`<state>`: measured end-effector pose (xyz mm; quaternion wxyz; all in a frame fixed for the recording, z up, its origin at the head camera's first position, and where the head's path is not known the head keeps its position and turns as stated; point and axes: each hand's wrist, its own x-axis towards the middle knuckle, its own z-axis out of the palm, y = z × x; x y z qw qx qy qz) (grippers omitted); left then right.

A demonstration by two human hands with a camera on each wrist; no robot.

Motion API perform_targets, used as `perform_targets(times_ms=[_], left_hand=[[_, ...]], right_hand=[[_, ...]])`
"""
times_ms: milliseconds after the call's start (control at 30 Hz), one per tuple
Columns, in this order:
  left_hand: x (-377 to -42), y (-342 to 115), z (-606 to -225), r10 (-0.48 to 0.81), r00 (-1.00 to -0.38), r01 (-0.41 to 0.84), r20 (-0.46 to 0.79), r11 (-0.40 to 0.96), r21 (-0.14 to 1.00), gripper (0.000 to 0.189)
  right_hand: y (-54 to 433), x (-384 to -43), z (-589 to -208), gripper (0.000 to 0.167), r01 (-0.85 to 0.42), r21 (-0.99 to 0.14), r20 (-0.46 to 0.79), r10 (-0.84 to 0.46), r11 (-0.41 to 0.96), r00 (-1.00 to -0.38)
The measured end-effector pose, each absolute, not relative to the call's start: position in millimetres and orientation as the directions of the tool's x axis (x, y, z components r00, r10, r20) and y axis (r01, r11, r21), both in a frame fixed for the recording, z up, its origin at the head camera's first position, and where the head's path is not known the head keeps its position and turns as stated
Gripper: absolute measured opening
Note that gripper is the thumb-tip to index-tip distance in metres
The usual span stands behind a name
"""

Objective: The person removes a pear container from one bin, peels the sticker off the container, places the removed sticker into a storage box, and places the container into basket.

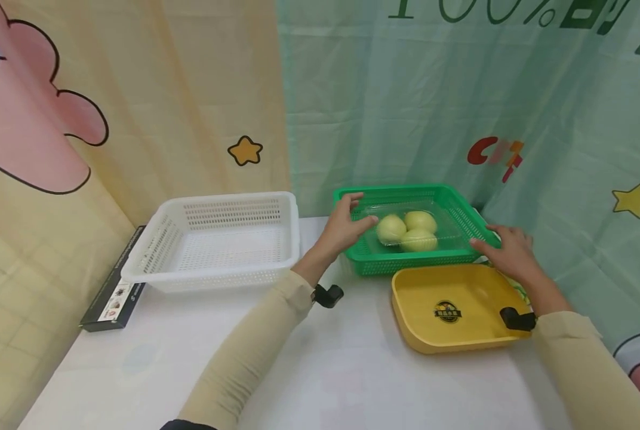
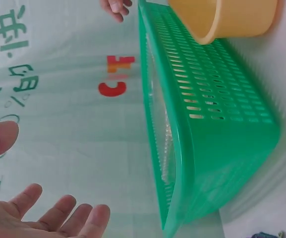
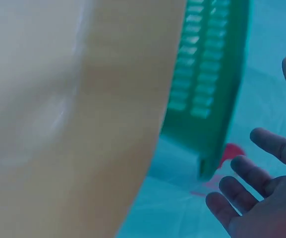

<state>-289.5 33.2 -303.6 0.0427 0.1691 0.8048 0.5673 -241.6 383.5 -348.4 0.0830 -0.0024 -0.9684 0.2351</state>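
Note:
A green basket (image 1: 395, 263) stands at the back right of the table. Inside it lies a clear plastic box (image 1: 449, 224) with pale yellow-green round fruits (image 1: 419, 240). My left hand (image 1: 344, 226) is above the basket's left end, fingers spread; in the left wrist view those fingers (image 2: 58, 215) are apart from the green rim. Near the basket's right end is my right hand (image 1: 510, 251), its fingers loosely extended, and the right wrist view shows a gap between them and the rim. Neither hand holds anything. A yellow basin (image 1: 449, 340) sits in front of the basket.
At the left stands a white basket (image 1: 218, 278), beside a black flat box (image 1: 110, 307) on the table's left side. Hanging printed curtains (image 1: 352, 119) close off the back and sides. Something with green and yellow colours is partly hidden behind the basin's right edge.

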Motion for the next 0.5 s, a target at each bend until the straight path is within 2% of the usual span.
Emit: perform_targets(times_ms=[267,500], left_hand=[[-255.0,-8.5,-306.1,0.304,-0.931,0.298,0.200,0.320,0.899,0.060],[-226.8,-45.0,-315.8,0.287,-0.906,0.403,0.309,0.372,0.836,0.052]], right_hand=[[337.7,-224.8,-336.6,0.057,-0.193,-0.486,0.361,-0.005,0.853,-0.933],[300.9,-203.2,-334.7,0.044,-0.359,-0.481,0.506,-0.081,0.800,-0.859]])
